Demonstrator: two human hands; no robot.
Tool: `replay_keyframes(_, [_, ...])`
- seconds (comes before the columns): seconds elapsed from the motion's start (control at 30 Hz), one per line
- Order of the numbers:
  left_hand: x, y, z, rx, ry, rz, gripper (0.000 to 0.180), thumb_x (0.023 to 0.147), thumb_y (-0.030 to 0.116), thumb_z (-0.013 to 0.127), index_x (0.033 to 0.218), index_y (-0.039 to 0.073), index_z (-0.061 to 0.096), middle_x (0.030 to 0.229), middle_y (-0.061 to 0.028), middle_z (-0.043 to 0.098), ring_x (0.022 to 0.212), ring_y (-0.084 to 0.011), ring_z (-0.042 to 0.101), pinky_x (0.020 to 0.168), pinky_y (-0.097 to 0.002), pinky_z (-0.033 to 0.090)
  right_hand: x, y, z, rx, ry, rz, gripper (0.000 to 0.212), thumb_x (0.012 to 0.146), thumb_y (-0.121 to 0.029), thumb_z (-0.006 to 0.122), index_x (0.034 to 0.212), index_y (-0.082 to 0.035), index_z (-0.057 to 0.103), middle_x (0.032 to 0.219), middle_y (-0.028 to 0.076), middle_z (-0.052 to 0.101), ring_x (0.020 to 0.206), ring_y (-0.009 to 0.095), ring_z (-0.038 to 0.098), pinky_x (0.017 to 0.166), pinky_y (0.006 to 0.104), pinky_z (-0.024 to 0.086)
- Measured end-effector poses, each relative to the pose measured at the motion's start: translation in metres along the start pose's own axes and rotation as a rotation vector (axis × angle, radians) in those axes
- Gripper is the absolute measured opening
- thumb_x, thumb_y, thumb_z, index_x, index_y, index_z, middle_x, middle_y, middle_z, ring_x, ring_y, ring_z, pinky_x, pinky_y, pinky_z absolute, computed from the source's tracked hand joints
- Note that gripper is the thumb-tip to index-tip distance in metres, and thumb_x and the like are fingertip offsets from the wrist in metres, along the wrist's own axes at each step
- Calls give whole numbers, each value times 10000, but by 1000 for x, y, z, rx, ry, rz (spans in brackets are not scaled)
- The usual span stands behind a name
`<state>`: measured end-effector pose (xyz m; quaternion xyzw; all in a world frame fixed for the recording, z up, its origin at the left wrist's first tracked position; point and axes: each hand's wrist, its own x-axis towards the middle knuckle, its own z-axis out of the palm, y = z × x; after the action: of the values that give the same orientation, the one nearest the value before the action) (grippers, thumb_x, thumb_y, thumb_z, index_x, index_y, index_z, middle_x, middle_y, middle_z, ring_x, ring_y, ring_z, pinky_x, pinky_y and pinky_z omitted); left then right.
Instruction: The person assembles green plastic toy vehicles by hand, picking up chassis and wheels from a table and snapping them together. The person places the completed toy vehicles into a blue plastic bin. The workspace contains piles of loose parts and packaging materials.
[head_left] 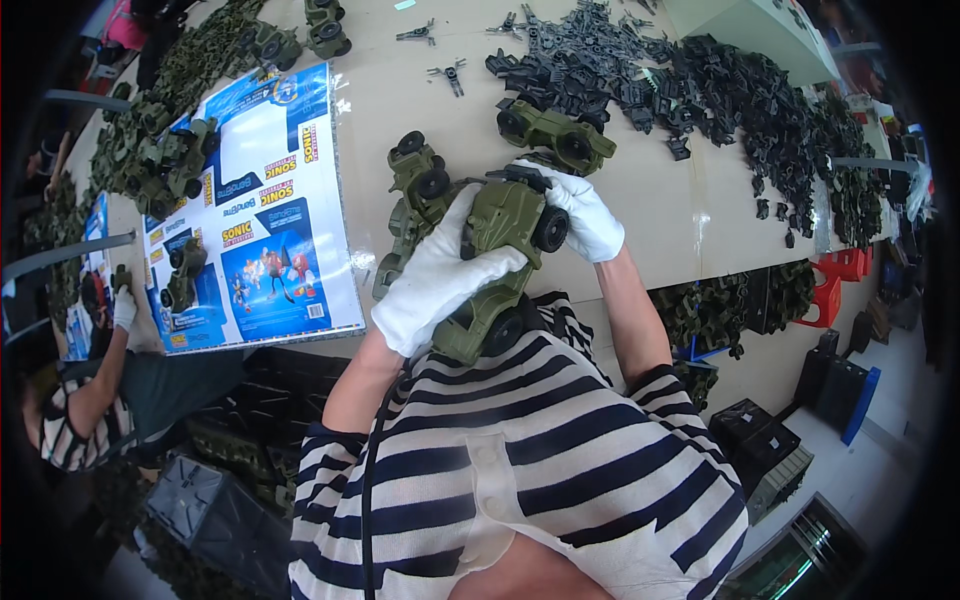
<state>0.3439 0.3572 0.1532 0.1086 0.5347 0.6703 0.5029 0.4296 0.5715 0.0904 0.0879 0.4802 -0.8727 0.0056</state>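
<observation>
In front of my chest I hold an olive-green toy military vehicle (498, 222) with black wheels, tilted up off the table edge. My left hand (437, 290), in a white glove, is closed round its near left side, the thumb lying across the body. My right hand (583, 218), also gloved, grips the far right end beside a black wheel, at a dark part (520, 177) there. Its fingertips are partly hidden. Just beyond stands another green toy vehicle (567, 142), and one more (420, 178) stands left of my hands.
Black plastic parts (690, 90) lie heaped at the far right, with small loose pieces (448, 76) nearby. A printed blue-and-white sheet (338, 200) covers the table's left, green vehicles (170, 165) on it. A co-worker's gloved hand (124, 308) is at far left. Red stools (828, 290) stand right.
</observation>
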Motion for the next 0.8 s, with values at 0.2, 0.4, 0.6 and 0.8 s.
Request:
replay_keyframes(0.2, [0, 4, 1, -39, -4, -12, 846, 847, 63, 744, 1514, -51, 235, 1106, -78, 662, 920, -88, 637, 827, -231, 526, -1, -8, -2, -79, -20, -36, 527, 991, -303, 595, 1380, 45, 517, 1366, 108, 583, 1270, 191, 526, 1095, 333, 387])
replay_keyframes(0.4, [1, 0, 0, -25, -3, -23, 792, 863, 75, 732, 1504, -22, 276, 1112, -61, 652, 937, -97, 637, 837, -233, 525, -2, -14, -1, -120, -38, -3, 527, 989, -326, 597, 1367, 37, 537, 1354, 102, 590, 1271, 193, 525, 1094, 330, 386])
replay_keyframes(0.6, [1, 2, 0, -99, -57, -79, 756, 876, 69, 721, 1497, -3, 296, 1173, -63, 624, 1004, -92, 614, 873, -237, 517, -1, -16, -12, -310, -71, -1, 532, 969, -379, 623, 1330, 11, 590, 1324, 90, 603, 1230, 184, 539, 1070, 327, 392])
replay_keyframes(0.8, [-2, 12, 6, -127, -33, -107, 718, 885, 71, 705, 1491, 9, 324, 1176, -45, 622, 984, -85, 620, 869, -239, 520, -1, -18, -11, -270, -74, -2, 514, 966, -373, 633, 1318, 1, 609, 1256, 64, 619, 1149, 168, 560, 1011, 307, 413])
